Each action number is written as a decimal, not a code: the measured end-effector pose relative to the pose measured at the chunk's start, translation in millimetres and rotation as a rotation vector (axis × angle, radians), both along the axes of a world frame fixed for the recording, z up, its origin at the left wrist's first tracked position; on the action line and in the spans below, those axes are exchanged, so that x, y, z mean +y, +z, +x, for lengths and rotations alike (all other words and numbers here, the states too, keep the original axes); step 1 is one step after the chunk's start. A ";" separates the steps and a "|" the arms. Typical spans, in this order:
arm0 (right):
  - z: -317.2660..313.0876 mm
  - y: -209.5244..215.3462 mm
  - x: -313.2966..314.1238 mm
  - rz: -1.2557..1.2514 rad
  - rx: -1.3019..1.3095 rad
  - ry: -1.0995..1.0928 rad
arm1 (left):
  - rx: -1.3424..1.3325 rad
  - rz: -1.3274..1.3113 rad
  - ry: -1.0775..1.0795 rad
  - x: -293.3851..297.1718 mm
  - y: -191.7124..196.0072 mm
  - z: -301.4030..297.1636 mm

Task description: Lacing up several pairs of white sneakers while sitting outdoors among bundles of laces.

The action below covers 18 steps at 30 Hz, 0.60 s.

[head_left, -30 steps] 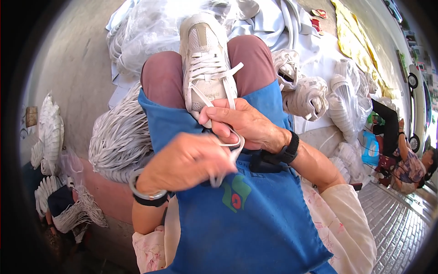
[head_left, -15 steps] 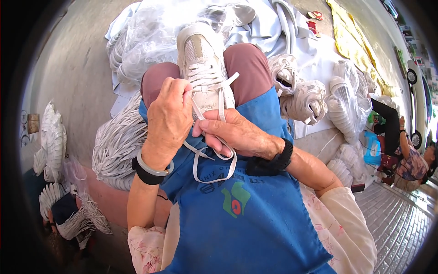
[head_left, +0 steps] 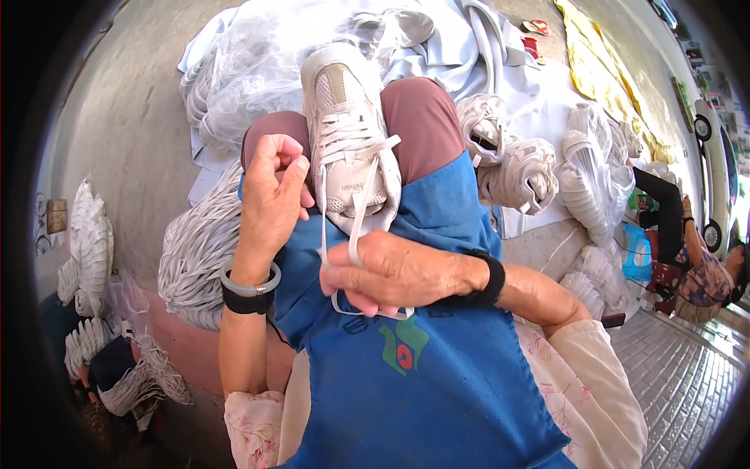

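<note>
A white sneaker (head_left: 344, 94) rests between my knees, toe pointing away from me, with flat white laces crossed over its tongue. My right hand (head_left: 383, 270) is closed on the shoelace (head_left: 360, 211). Two strands of it run from the shoe down to those fingers, and a loop dangles below over my blue apron (head_left: 437, 375). To the left of the shoe, my left hand (head_left: 273, 191) hovers with curled fingers, thumb and forefinger slightly apart, and no lace shows between them.
A bundle of white laces (head_left: 199, 242) lies left of my knee. Ahead, clear plastic bags (head_left: 242, 78) cover pale cloth. More white sneakers (head_left: 519, 176) sit to my right, near plastic-wrapped shoes (head_left: 586, 176). Another person (head_left: 695, 273) sits at the far right.
My left hand has let go of the lace and moved left, away from the shoe. My right hand has drawn the lace down toward me, and its strands are straighter.
</note>
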State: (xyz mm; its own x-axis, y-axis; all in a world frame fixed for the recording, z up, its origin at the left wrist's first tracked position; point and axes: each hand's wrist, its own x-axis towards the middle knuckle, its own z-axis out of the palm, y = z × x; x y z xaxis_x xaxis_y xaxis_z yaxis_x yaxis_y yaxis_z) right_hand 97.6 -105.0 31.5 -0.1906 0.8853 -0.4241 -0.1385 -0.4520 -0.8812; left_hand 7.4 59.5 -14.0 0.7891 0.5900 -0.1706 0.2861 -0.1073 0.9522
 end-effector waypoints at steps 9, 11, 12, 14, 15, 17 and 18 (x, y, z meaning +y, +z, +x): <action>-56.7 -19.9 18.4 0.820 -0.496 0.083 | 0.237 -0.267 -0.411 -14.5 38.5 -18.4; -57.7 -22.2 18.3 0.819 -0.532 0.100 | 0.240 -0.406 -0.404 -19.0 34.6 -18.3; -57.4 -25.0 16.2 0.778 -0.514 0.119 | 0.239 -0.406 -0.404 -19.7 32.5 -18.7; -52.7 -24.9 12.7 0.728 -0.492 0.134 | 0.140 -0.577 -0.401 -19.8 26.1 -18.1; -48.2 -23.0 9.1 0.653 -0.510 0.203 | 0.141 -0.582 -0.403 -18.0 23.2 -19.4; -36.3 -15.8 1.5 0.575 -0.528 0.267 | -0.008 -0.744 -0.304 -14.3 19.5 -23.5; -27.3 -12.2 -2.3 0.522 -0.395 0.223 | -0.006 -0.748 -0.305 -15.4 19.9 -23.7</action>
State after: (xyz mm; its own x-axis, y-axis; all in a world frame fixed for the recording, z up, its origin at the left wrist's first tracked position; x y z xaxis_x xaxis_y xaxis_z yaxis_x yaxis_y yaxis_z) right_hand 70.2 -107.3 19.3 -0.3106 0.9501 -0.0287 0.2851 0.0643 -0.9563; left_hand -16.2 44.1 5.9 0.8993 0.0801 -0.4300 0.3413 0.4863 0.8044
